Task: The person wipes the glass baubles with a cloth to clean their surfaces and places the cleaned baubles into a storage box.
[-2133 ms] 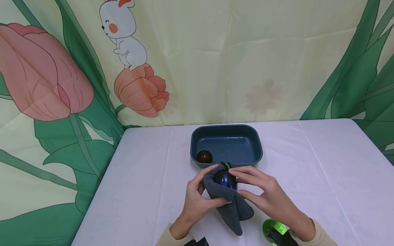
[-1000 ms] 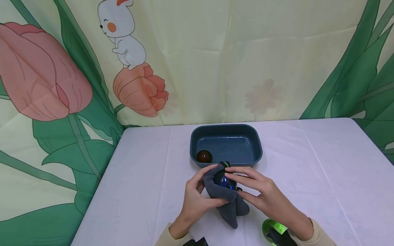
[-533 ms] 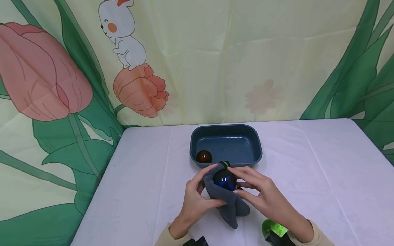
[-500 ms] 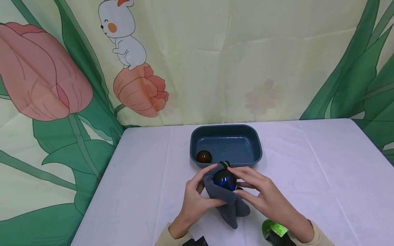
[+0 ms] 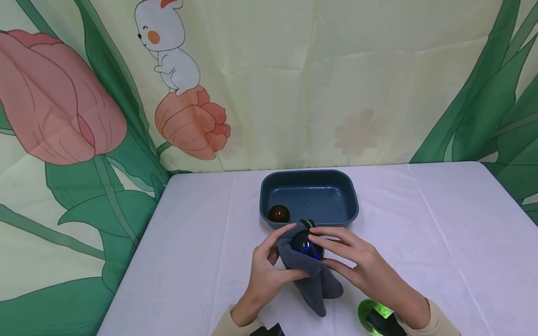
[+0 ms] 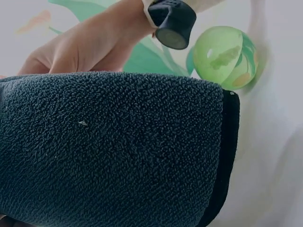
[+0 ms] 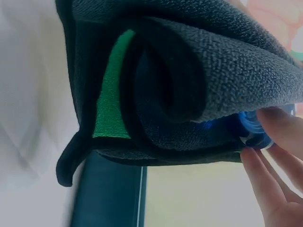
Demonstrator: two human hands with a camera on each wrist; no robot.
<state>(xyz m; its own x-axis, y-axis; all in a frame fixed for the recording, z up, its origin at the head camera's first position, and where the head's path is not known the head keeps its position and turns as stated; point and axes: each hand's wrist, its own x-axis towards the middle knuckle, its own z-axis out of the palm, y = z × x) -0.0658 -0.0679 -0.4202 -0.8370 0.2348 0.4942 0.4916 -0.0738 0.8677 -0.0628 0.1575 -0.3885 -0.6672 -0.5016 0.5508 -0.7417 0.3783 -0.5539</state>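
A shiny dark blue ball [image 5: 303, 243] sits cupped in a grey towel [image 5: 300, 261], just in front of the tray. My left hand [image 5: 269, 275] grips the towel round the ball's left side, thumb in front. From the right, my right hand [image 5: 361, 259] holds the ball between fingers and thumb, two fingertips on its upper face. In the right wrist view, the right hand [image 7: 279, 175] meets the blue ball [image 7: 253, 125] at the mouth of the folded towel [image 7: 227, 61]. The towel [image 6: 113, 146] fills most of the left wrist view and hides the left hand there.
A dark blue tray [image 5: 350, 186] stands behind the hands, with a dark red ball [image 5: 279, 213] at its near left corner. A clear green ball [image 5: 367, 310] lies on the white-covered table [image 5: 201, 242] near my right wrist. A printed curtain [image 5: 269, 93] hangs behind.
My right fingertips have shifted left across the ball's upper face and cover more of it. The towel's loose end hangs slightly lower than half a second ago. Tray and other balls stay put.
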